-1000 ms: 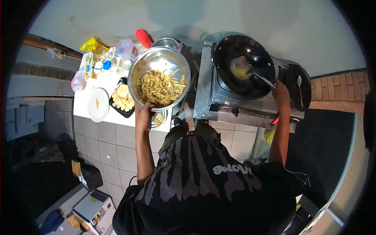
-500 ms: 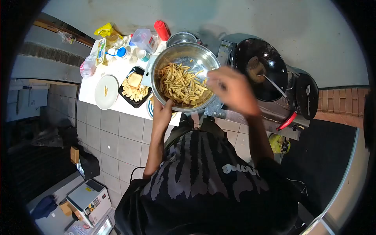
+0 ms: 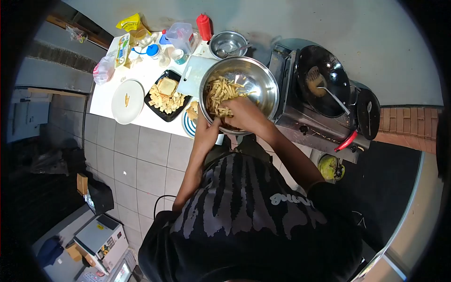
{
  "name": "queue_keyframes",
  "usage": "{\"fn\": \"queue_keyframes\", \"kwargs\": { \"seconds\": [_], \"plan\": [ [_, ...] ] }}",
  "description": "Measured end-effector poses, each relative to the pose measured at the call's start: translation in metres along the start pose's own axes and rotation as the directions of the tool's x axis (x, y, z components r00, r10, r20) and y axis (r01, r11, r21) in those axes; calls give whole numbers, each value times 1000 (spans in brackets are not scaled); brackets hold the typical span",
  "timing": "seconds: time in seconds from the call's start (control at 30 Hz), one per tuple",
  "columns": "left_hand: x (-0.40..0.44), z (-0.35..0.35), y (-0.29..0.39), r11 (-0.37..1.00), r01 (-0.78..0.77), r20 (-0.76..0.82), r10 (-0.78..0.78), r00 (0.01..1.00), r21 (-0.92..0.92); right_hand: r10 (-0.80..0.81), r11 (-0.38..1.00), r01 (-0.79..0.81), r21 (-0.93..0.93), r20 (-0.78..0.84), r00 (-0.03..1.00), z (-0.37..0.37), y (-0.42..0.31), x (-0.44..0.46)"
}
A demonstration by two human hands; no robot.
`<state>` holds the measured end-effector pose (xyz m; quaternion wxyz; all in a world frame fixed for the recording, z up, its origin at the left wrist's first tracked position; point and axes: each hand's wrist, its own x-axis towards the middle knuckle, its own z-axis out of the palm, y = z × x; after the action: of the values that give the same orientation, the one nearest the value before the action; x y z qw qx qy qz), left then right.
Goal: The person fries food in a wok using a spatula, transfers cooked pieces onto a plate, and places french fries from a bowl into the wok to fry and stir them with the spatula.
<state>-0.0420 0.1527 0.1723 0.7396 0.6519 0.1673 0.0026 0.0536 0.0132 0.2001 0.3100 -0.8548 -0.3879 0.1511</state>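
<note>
A large steel mixing bowl [image 3: 268, 84] of french fries [image 3: 218, 94] is tilted in front of me at the table's edge. My left hand [image 3: 206, 134] is closed around its near left rim, thumb on the inside. Inside the bowl, my right hand [image 3: 242, 113] is sunk into the fries with its fingers curled; the fingertips are hidden among them. The fries are heaped on the bowl's left side, and bare steel shows on the right.
On the white table [image 3: 152, 129] are a black plate [image 3: 164, 115] of food, a white plate [image 3: 134, 110], a cutting board [image 3: 192, 77], a smaller steel bowl [image 3: 225, 40] and a red squeeze bottle [image 3: 204, 28]. To the right, a black wok [image 3: 329, 66] with a slotted spatula [image 3: 333, 98] sits on the stove [image 3: 300, 120].
My right hand has come from the bowl's right side down into the fries. The bowl has shifted right in view, and the fries are now bunched on its left.
</note>
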Motion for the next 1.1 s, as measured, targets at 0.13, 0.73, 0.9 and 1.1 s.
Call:
{"fn": "queue_keyframes", "kwargs": {
  "seconds": [0.13,0.73,0.9,1.1],
  "plan": [
    [8,-11,-9,997,-65,10,65,998,30,183,968,-175,177,-31,983,-17,0,-6],
    [14,-16,0,986,-125,165,107,981,108,355,591,-251,767,33,934,-18,30,-22],
    [14,-19,-6,988,-113,154,96,983,110,351,645,-299,703,75,934,-15,30,-23],
    [12,-22,-3,993,-66,179,48,983,99,291,595,-254,763,90,952,-8,36,-23]
  ]
}}
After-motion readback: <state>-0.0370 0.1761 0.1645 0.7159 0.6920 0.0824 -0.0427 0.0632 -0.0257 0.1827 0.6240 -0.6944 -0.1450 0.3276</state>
